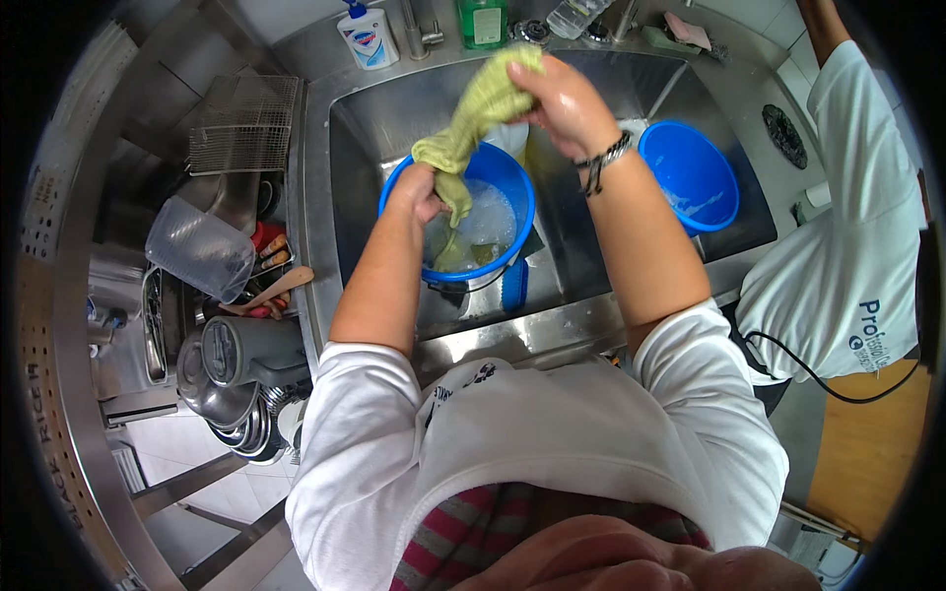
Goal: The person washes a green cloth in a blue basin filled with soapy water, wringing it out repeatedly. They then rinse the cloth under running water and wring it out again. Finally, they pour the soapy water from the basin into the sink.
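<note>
A wet yellow-green cloth [473,111] stretches between my hands above a blue plastic bucket [531,214]. My left hand [417,193] grips its lower part at the bucket's left rim, and a loose end hangs down to the soapy water [488,214]. Higher up and to the right, my right hand [562,103] pinches the upper end. The bucket stands in the left part of a stainless steel sink [362,133]. A blue-edged item, perhaps a brush, lies partly under the bucket.
A second blue bucket [691,177] sits at the sink's right. Behind stand a soap pump bottle [368,37], a green liquid bottle [482,26] and taps. Wire baskets [244,122], a clear plastic container [199,247] and a grey jug [255,351] crowd the left. Another person [850,244] stands at right.
</note>
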The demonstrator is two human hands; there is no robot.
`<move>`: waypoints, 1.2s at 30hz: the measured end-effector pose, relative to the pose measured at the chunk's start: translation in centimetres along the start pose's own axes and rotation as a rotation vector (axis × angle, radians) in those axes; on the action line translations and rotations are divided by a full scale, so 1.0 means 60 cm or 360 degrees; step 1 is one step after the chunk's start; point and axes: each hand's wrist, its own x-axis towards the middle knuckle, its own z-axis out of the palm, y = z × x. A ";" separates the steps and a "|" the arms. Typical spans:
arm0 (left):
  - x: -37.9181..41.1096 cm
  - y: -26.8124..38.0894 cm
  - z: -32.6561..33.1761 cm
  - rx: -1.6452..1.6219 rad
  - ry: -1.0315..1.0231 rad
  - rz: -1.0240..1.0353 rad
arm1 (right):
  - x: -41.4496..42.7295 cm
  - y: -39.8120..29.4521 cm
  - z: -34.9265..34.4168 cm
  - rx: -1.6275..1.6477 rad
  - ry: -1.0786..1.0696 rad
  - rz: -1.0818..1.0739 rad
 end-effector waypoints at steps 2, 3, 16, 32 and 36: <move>-0.007 0.021 -0.004 0.0002 -0.0087 0.0037 | -0.019 0.066 -0.028 -0.0282 0.0051 0.0255; -0.010 0.028 0.002 0.0003 -0.0149 0.0107 | -0.026 0.114 -0.045 -0.0446 0.0056 0.0422; -0.079 0.007 0.196 -0.0378 -0.0820 0.0573 | -0.081 0.185 -0.023 0.1423 0.0223 0.0768; 0.036 -0.049 0.275 -0.0523 -0.0579 -0.0023 | -0.089 0.106 -0.194 0.1184 0.0829 0.0483; 0.048 -0.081 0.273 -0.0335 -0.0604 -0.0174 | -0.128 0.136 -0.196 0.1121 0.0831 0.0486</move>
